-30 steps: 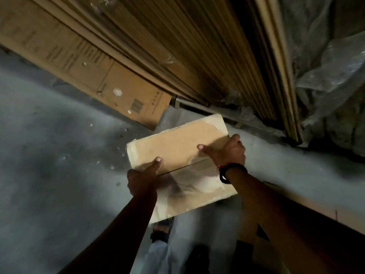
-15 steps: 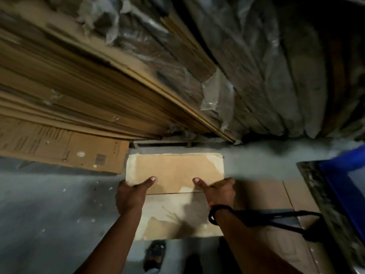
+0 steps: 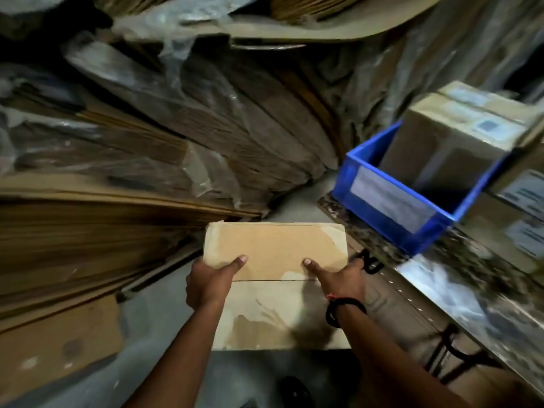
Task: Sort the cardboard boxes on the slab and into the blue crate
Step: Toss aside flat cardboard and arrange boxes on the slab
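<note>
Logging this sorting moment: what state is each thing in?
Box: closed, level, held clear of the slab.
Left hand: grips the box's left edge, thumb on top.
Right hand: grips its right edge, thumb on top.
Crate: on the slab, second box upright inside.

So the box point(image 3: 273, 251) sits between my hands, left hand point(image 3: 209, 282) at its left edge, right hand point(image 3: 341, 279) at its right, thumbs on top. Right of my right fingers point(image 3: 312, 265) and further out, the crate point(image 3: 391, 201) is on the slab point(image 3: 459, 275) with a carton point(image 3: 447, 142) in it. Left of my left fingers point(image 3: 238, 262) and beyond the box: stacked cardboard point(image 3: 88, 231).
</note>
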